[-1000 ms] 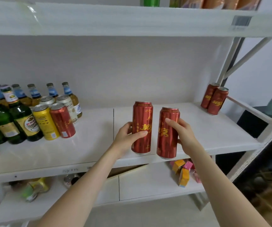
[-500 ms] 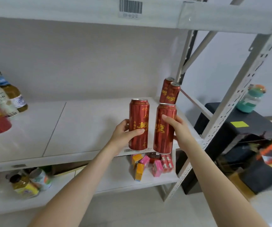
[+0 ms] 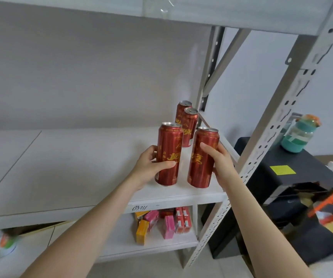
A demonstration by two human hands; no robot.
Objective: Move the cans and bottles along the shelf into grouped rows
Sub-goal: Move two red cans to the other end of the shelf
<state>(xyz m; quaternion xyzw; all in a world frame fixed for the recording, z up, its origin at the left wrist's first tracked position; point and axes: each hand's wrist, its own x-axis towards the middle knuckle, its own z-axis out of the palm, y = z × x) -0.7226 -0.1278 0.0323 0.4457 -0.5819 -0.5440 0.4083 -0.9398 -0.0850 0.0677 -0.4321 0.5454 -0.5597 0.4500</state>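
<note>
My left hand (image 3: 150,167) grips a tall red can with gold lettering (image 3: 168,149), upright, its base at the white shelf board (image 3: 71,169) near the right end. My right hand (image 3: 220,163) grips a second matching red can (image 3: 201,167) just to the right of it. Whether the two cans' bases touch the board I cannot tell. Behind them, two more red cans (image 3: 188,125) stand one behind the other in the shelf's back right corner, close to the rear post.
A perforated metal upright (image 3: 266,137) bounds the shelf on the right. Small orange, pink and red cartons (image 3: 161,221) lie on the lower shelf. Beyond the rack stands a black box (image 3: 278,177) with a teal jar (image 3: 298,133) on it.
Both hands have carried their cans to the right along the shelf, close to the two cans in the corner. The bottles and cans at the left have left the view.
</note>
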